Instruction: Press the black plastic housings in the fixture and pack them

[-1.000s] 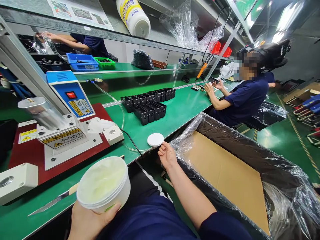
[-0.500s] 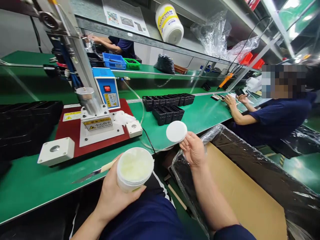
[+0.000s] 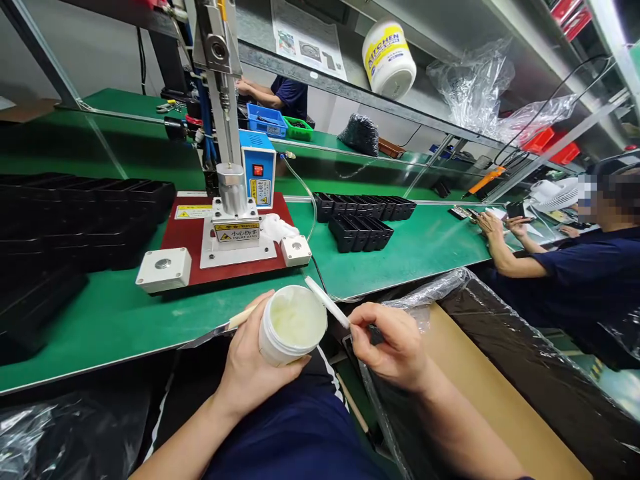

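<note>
My left hand (image 3: 250,363) is wrapped around a white plastic jar (image 3: 280,347), tilted so that the pale yellowish paste (image 3: 299,320) inside shows. A spatula (image 3: 213,331) with a wooden handle and metal blade also sits behind that hand's fingers; whether they grip it I cannot tell. In my right hand (image 3: 387,343), thumb and fingers pinch the edge of a thin white disc-shaped lid (image 3: 327,302). The disc is seen nearly edge-on, its far end close beside the jar's rim.
A press machine (image 3: 233,193) on a red base stands ahead, with white button boxes (image 3: 163,268). Black plastic trays (image 3: 360,233) sit on the green bench (image 3: 430,233). A lined box (image 3: 475,373) stands at right. A co-worker (image 3: 565,267) handles parts farther right.
My right hand has brought the white disc leftward and down to the jar, turning it from face-on to edge-on. The view has swung left, so the bench appears shifted right.
</note>
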Action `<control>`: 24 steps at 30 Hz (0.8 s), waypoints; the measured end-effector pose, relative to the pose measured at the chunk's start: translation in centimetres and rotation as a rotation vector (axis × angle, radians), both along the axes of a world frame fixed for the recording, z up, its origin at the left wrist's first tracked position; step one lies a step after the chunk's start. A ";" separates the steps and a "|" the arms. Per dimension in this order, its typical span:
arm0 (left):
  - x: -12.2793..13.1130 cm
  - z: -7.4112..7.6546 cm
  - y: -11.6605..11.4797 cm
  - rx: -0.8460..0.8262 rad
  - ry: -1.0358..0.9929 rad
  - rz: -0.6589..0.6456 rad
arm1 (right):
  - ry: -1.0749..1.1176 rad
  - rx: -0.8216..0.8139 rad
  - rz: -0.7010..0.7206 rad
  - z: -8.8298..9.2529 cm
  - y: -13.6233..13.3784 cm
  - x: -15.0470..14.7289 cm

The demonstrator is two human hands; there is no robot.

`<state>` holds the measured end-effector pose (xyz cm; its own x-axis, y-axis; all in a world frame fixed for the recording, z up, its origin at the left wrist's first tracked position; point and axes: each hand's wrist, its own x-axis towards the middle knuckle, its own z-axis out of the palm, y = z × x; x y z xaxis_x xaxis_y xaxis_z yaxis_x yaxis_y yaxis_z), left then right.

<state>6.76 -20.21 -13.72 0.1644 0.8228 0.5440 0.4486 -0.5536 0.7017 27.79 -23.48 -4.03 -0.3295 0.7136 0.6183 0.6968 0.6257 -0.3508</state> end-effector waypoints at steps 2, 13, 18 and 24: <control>-0.1 0.0 0.0 0.049 0.016 0.009 | -0.023 0.037 0.019 -0.2 0.2 -0.3; -0.3 0.0 0.0 0.215 0.058 0.075 | -0.518 -0.001 0.283 1.1 0.9 -2.6; -0.7 -0.2 0.0 0.223 0.045 0.061 | -0.544 -0.075 0.326 2.4 1.2 -2.8; -0.6 -0.2 -0.3 0.195 0.003 0.035 | -0.298 -0.046 0.228 2.2 1.6 -2.7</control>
